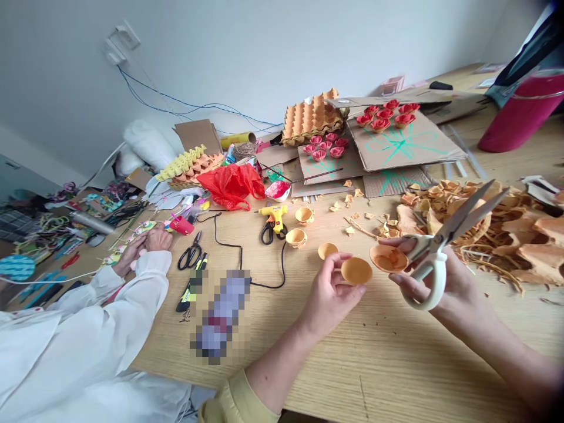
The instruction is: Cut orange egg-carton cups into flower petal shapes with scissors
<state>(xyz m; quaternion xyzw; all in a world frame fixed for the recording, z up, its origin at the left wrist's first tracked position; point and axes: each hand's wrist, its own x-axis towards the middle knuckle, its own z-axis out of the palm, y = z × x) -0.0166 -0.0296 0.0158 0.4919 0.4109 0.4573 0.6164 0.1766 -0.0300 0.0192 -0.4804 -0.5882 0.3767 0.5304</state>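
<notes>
Pale bluish wall [247,53] — white socket [128,35], wood-grained table [388,370], soft light

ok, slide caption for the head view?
Left hand holds an orange cup, right hand another cup plus white scissors; red flowers on cardboard behind.

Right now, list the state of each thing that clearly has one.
White scissors, blades apart, in right hand
Left hand, gripping a cup
Other cup, in right hand
Black scissors, lying on table
Glue gun, lying down
Red bag, crumpled
Bottle, standing
Egg trays, stacked
Roses, on cardboard
Scraps, heaped
</notes>
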